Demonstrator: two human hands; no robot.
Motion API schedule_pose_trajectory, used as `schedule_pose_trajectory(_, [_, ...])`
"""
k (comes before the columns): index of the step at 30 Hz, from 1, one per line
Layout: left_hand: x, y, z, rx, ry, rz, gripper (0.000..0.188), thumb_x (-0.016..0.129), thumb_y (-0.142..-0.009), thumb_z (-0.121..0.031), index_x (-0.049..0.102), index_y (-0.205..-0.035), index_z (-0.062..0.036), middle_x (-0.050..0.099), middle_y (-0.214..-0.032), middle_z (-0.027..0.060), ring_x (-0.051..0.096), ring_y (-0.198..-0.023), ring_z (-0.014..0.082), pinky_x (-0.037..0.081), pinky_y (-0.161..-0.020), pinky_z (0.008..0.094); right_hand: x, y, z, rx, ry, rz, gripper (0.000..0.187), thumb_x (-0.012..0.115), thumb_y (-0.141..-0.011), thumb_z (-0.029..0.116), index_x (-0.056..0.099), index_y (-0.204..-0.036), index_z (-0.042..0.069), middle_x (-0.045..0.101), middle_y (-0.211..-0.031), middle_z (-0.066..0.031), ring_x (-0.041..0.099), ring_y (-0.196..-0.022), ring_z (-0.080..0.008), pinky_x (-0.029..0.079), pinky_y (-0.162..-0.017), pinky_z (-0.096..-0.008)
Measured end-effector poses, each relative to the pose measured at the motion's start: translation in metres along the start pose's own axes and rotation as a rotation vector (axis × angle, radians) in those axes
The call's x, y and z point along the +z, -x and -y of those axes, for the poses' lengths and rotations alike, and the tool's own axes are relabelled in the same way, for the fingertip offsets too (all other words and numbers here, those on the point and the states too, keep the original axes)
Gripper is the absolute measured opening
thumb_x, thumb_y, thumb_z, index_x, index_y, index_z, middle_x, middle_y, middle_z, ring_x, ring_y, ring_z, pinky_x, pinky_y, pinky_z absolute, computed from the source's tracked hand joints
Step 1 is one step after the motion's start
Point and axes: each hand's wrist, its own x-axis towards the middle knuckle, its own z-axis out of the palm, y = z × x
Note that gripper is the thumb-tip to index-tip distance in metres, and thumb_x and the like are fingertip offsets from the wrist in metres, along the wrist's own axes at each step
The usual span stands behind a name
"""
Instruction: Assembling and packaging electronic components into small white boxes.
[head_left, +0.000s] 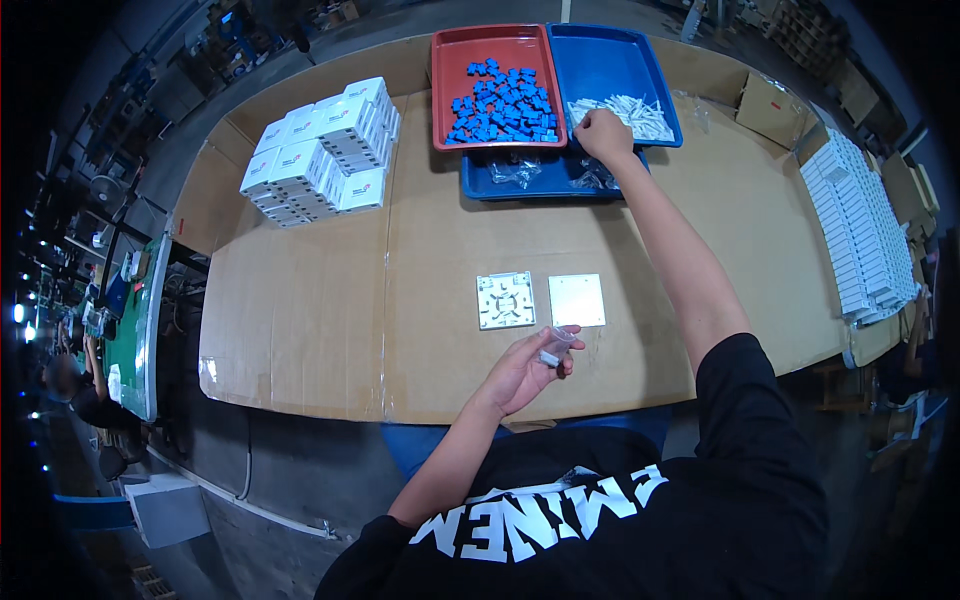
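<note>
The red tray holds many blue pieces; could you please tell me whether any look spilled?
Nothing stands out: the blue pieces lie loosely heaped inside the red tray, and none shows outside its rim.

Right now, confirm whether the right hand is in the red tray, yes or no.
No, the right hand is at the blue tray of white pieces, beside the red tray.

Clear bag's (pixel 563 341) contents indistinct, co-worker (pixel 97 408) blurred

The brown tabletop (pixel 300 330) carries white boxes (pixel 320 150) far left, a lower blue tray (pixel 540 192) right of them, two white squares (pixel 577 300) near.
</note>
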Motion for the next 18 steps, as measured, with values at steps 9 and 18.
schedule_pose_trajectory(9, [0.035,0.017,-0.022,0.175,-0.130,-0.145,0.052,0.046,-0.112,-0.037,0.055,-0.143,0.0042,0.069,-0.120,0.0146,0.065,-0.099,0.0194,0.051,-0.094,0.0346,-0.038,0.065,-0.008,-0.125,-0.906,0.022,0.012,0.081,-0.087,0.011,0.075,-0.090,0.001,0.073,-0.083,-0.0041,0.066,-0.078,-0.0103,0.053,-0.071,-0.0271])
schedule_pose_trajectory(18, [0.038,0.018,-0.034,0.171,-0.028,-0.188,0.058,0.043,-0.112,-0.043,0.053,-0.144,0.0041,0.069,-0.126,0.0156,0.068,-0.099,0.0219,0.055,-0.091,0.0336,-0.095,0.293,0.008,-0.098,-0.999,0.360,0.009,0.077,-0.090,0.004,0.077,-0.099,0.002,0.069,-0.090,0.0005,0.054,-0.074,-0.0035,0.042,-0.064,-0.0211])
